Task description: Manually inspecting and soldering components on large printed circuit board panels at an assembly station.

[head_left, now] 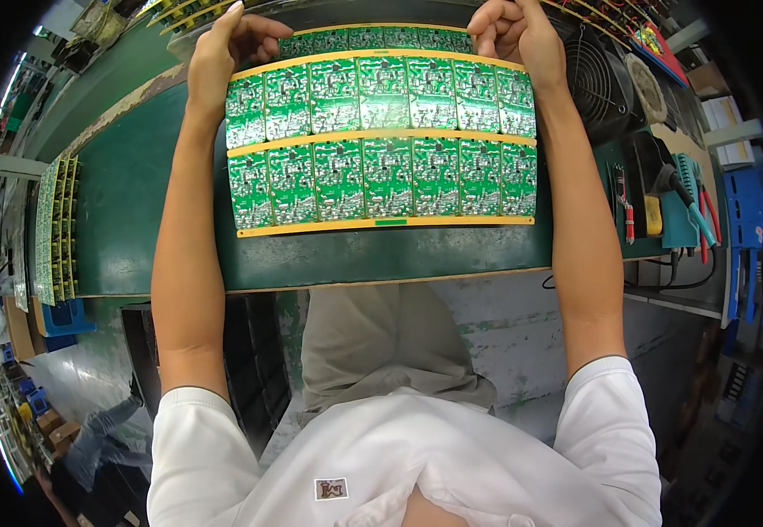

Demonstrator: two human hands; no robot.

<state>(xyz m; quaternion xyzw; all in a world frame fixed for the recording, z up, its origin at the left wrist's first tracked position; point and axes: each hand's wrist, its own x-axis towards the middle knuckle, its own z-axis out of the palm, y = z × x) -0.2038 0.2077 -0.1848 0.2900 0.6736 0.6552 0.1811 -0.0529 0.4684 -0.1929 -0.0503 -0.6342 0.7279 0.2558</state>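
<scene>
Two yellow-edged panels of green circuit boards lie before me on the dark green bench. The near panel (386, 136) shows two rows of small boards with shiny solder, between my forearms. Behind its far edge shows one row of a far panel (381, 38). My left hand (234, 42) is at the far panel's left end, fingers curled in against its edge. At the right end my right hand (520, 37) has its fingers bent in likewise. Both hands look closed on the far panel's ends. The near panel hides part of that panel and of the grip.
The green bench (136, 202) carries a stack of board panels (58, 230) at its left end. On the right are a black fan (599, 79), a soldering iron (682, 193) and red-handled pliers (629, 220). More boards (190, 12) stand along the back.
</scene>
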